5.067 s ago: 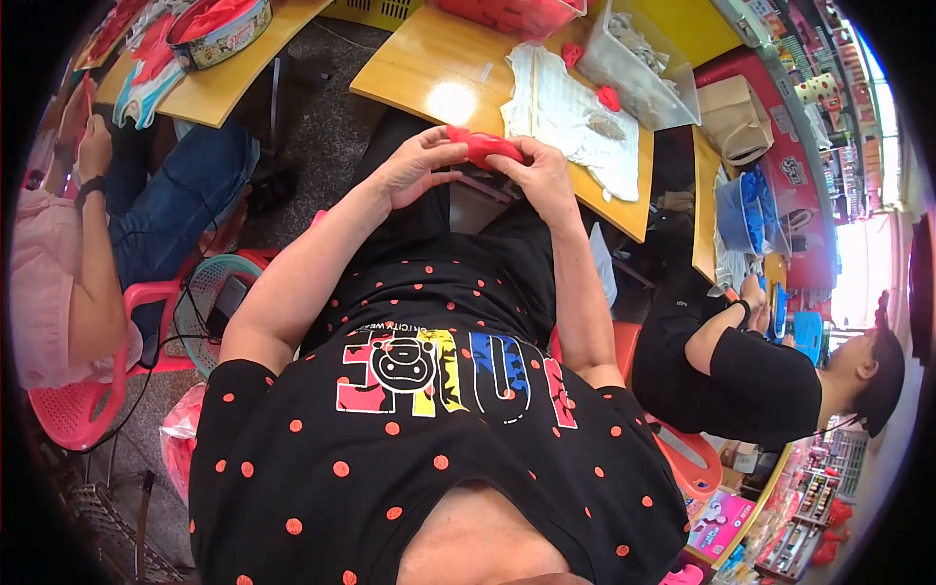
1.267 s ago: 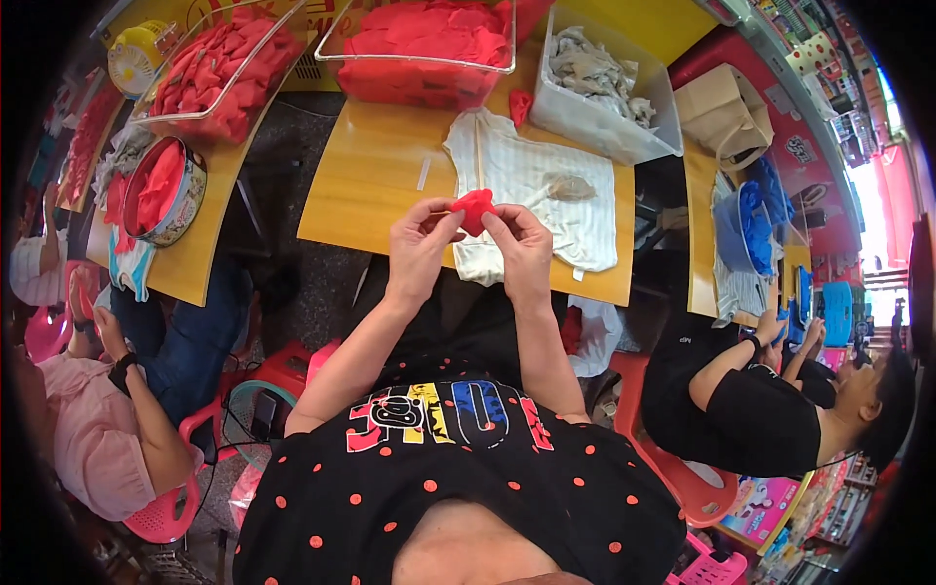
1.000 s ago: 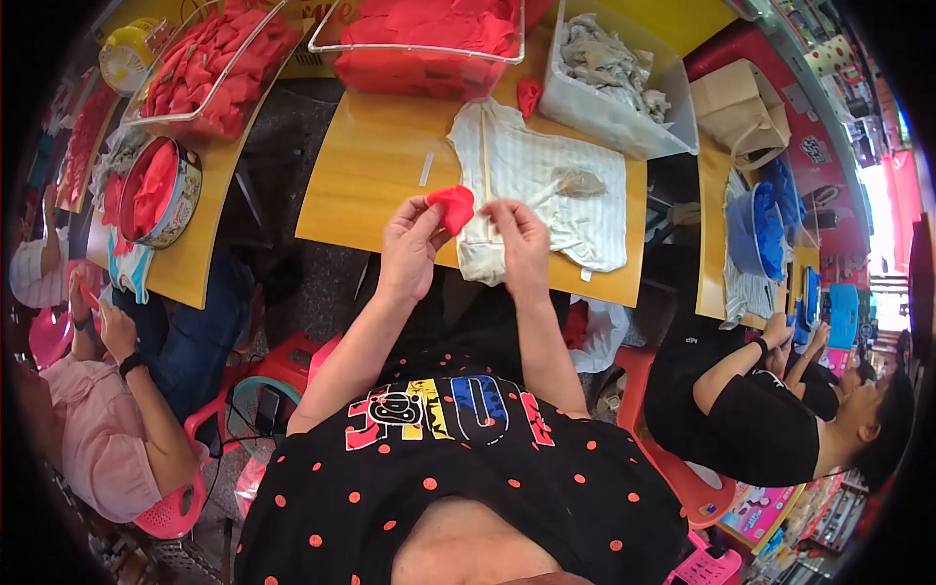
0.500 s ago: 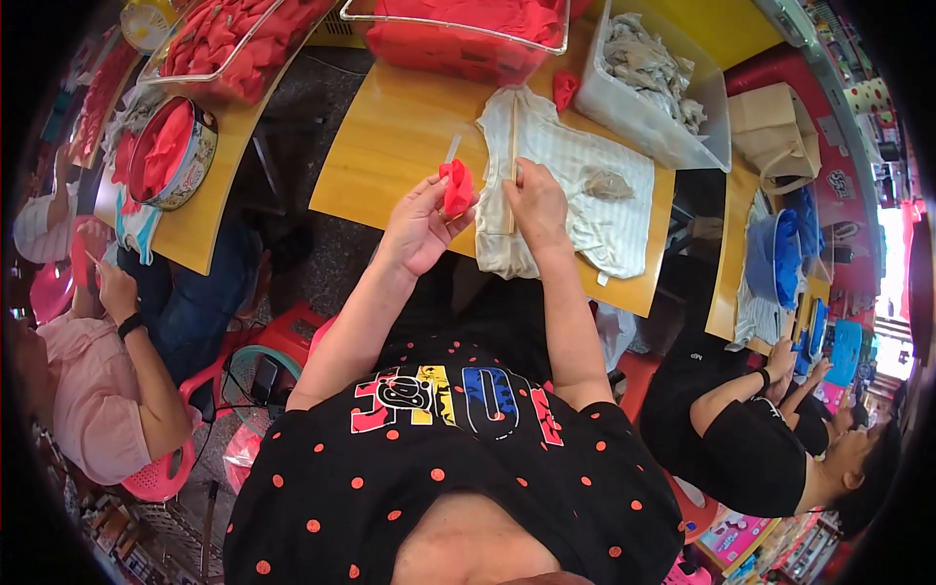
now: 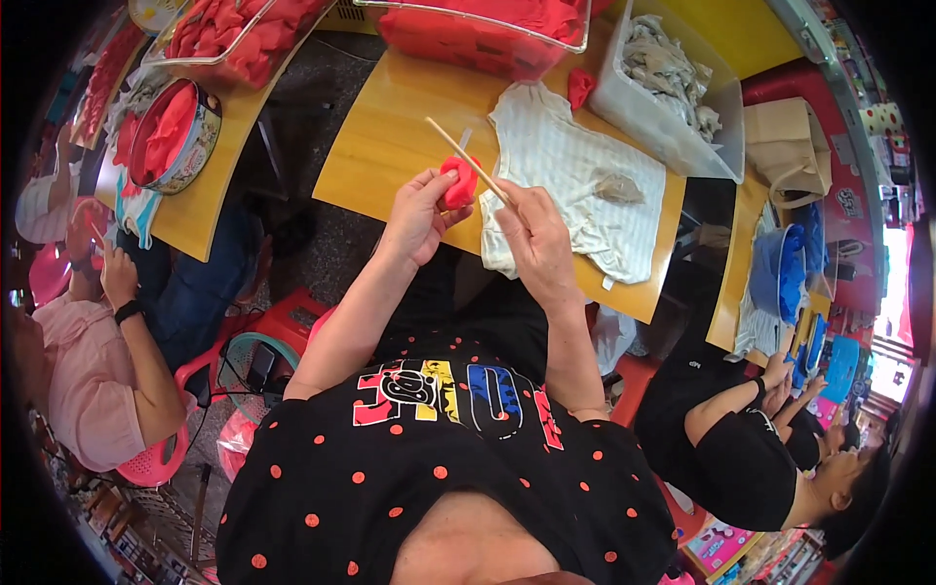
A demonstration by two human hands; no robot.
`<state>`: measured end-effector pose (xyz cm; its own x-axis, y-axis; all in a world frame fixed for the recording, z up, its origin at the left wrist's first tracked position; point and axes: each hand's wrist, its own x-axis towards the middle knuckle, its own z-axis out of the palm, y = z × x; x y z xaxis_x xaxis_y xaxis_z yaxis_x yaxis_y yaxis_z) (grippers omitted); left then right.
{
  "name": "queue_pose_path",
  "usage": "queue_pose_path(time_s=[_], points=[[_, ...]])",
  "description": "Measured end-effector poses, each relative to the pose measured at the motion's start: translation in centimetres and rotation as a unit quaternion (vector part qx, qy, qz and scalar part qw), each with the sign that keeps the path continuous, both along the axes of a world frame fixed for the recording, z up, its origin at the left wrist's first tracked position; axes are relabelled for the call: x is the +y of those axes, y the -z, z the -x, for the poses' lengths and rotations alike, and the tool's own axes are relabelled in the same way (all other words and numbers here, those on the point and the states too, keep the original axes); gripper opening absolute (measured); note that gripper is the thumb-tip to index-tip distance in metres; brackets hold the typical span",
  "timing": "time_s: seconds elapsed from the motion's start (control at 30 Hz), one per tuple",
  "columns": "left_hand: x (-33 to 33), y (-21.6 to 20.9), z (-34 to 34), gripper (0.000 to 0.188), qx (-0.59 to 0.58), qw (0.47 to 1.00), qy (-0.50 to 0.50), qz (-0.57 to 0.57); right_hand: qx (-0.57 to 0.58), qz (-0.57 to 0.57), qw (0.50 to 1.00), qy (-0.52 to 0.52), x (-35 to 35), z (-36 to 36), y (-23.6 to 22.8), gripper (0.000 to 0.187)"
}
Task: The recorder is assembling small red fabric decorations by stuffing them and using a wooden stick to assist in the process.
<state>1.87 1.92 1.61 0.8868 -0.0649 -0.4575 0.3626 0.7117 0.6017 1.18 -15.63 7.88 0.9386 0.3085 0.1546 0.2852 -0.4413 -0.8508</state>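
My left hand (image 5: 419, 213) is closed on a small soft red piece (image 5: 454, 193), its thumb pressed on the front. A clear, narrow strip (image 5: 466, 137) sticks up behind the piece. Between the fingers of my right hand (image 5: 538, 239) is a thin wooden stick (image 5: 450, 142), slanting up to the left across the red piece; whether the two touch, I cannot tell. Beneath my right hand a white striped garment (image 5: 556, 136) is spread over the yellow table (image 5: 375, 146). A crumpled, greyish see-through lump (image 5: 619, 189) lies on the garment.
A clear bin of red pieces (image 5: 478, 44) stands at the table's far edge. Right of it is a translucent bin (image 5: 726, 146) of grey crumpled pieces. A loose red piece (image 5: 581, 88) lies between them. Co-workers sit at left (image 5: 107, 380) and right (image 5: 746, 458).
The stick was upright over the garment in my right hand. It has swung left and now slants across the red piece. My left hand still holds that piece, now with the thumb on it.
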Motion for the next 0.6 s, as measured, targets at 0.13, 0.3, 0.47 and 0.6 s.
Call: queue_pose_path(time_s=[0.13, 0.3, 0.47, 0.6], points=[[0.4, -1.0, 0.2, 0.016, -0.031, 0.999, -0.025, -0.027, -0.082, 0.004, 0.996, 0.047, -1.5, 0.1, -1.0, 0.024], [0.8, -1.5, 0.0, 0.016, -0.078, 0.994, -0.066, -0.035, -0.05, 0.108, 0.992, 0.049, -3.8, 1.9, -0.9, 0.023], [0.2, -0.5, 0.2, 0.018, -0.121, 0.987, -0.065, -0.087, -0.056, 0.167, 0.984, 0.039, -4.2, 2.4, -0.5, 0.023], [0.3, -0.3, 0.3, 0.022, -0.179, 0.961, -0.009, -0.211, -0.084, 0.208, 0.974, 0.031, -4.4, 2.4, -0.1, 0.024]])
